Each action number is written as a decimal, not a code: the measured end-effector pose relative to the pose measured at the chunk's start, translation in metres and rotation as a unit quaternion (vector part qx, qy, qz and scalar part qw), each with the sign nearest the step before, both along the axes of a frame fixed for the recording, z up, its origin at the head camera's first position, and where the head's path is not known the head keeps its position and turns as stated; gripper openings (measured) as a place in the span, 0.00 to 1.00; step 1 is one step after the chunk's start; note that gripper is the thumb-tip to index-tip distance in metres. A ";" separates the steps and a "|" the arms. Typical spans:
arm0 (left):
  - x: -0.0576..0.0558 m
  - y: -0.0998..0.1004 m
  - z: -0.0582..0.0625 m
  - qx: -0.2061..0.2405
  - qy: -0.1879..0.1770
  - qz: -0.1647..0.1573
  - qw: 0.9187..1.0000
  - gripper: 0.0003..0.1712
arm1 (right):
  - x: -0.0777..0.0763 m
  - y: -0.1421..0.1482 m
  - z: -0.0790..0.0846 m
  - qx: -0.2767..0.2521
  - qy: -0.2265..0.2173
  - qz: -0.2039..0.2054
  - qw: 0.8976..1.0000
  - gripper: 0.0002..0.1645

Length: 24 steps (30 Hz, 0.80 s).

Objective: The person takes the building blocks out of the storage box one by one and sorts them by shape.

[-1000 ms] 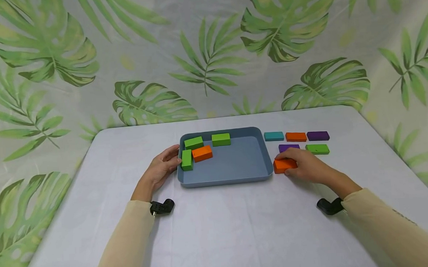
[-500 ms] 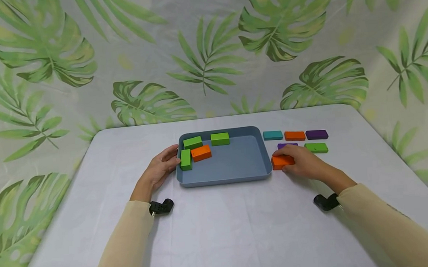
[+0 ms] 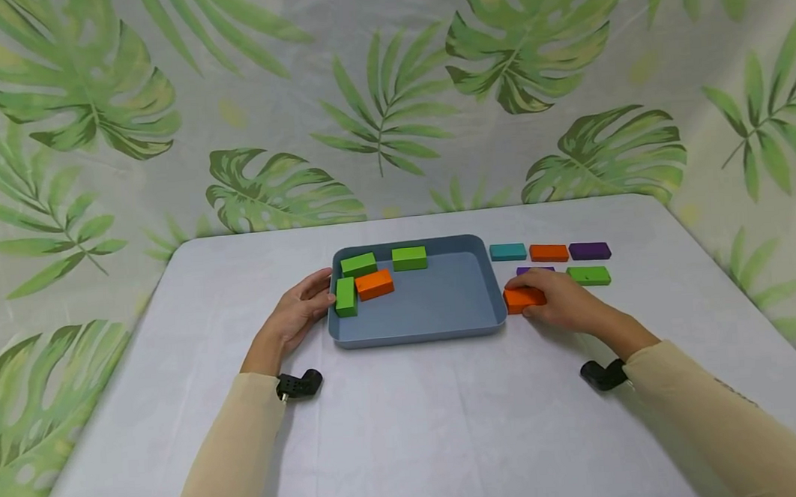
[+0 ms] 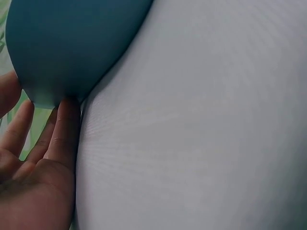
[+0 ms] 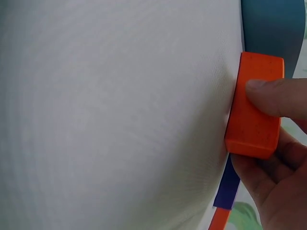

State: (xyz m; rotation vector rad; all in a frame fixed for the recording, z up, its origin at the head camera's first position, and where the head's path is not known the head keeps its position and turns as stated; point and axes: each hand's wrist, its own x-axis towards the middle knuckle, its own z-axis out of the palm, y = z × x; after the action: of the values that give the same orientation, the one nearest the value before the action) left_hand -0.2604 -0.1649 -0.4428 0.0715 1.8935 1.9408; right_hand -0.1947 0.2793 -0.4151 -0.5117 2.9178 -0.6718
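A blue-grey tray sits mid-table and holds three green blocks and an orange block at its left end. My left hand rests against the tray's left rim, fingers straight on the tray wall. My right hand grips an orange block on the table just right of the tray; the thumb presses the block's side. A purple block lies partly hidden behind that hand.
Teal, orange, purple and green blocks lie in rows on the white tablecloth right of the tray. A leaf-print curtain hangs behind the table. Black wrist mounts show on both forearms.
My right hand has slid the orange block slightly left and away, closer to the tray's right rim. The left hand has stayed at the tray.
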 end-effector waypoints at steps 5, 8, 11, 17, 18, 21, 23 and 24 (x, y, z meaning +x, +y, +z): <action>0.000 0.000 0.001 0.000 -0.003 0.006 1.000 0.40 | -0.001 -0.002 0.001 0.004 0.002 0.001 1.000 0.25; 0.000 0.000 0.001 0.000 -0.005 0.006 1.000 0.40 | -0.001 -0.002 0.002 0.008 0.000 0.001 1.000 0.25; 0.000 0.000 0.001 0.002 -0.006 0.008 1.000 0.40 | -0.001 -0.002 0.003 0.009 -0.002 0.003 1.000 0.25; -0.001 0.001 0.001 -0.002 0.000 0.006 1.000 0.40 | -0.002 -0.001 0.015 0.018 -0.009 0.025 0.999 0.29; -0.001 0.001 0.000 -0.002 0.001 0.004 1.000 0.40 | -0.002 -0.001 0.019 0.020 -0.008 0.030 0.999 0.29; -0.001 0.000 -0.001 -0.003 0.000 0.004 1.000 0.40 | -0.003 -0.003 0.038 0.023 0.012 0.049 0.998 0.27; -0.001 0.000 -0.001 -0.004 0.003 0.002 1.000 0.40 | -0.006 -0.006 0.051 0.028 0.029 0.058 0.998 0.26; -0.001 0.000 -0.001 -0.005 0.004 0.002 1.000 0.40 | -0.007 -0.008 0.058 0.030 0.035 0.060 0.997 0.25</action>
State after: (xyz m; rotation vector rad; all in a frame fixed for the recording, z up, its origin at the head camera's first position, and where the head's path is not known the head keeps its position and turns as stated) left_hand -0.2614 -0.1648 -0.4435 0.0740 1.9096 1.9372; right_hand -0.2020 0.2714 -0.3570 -0.7114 2.9321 -0.5586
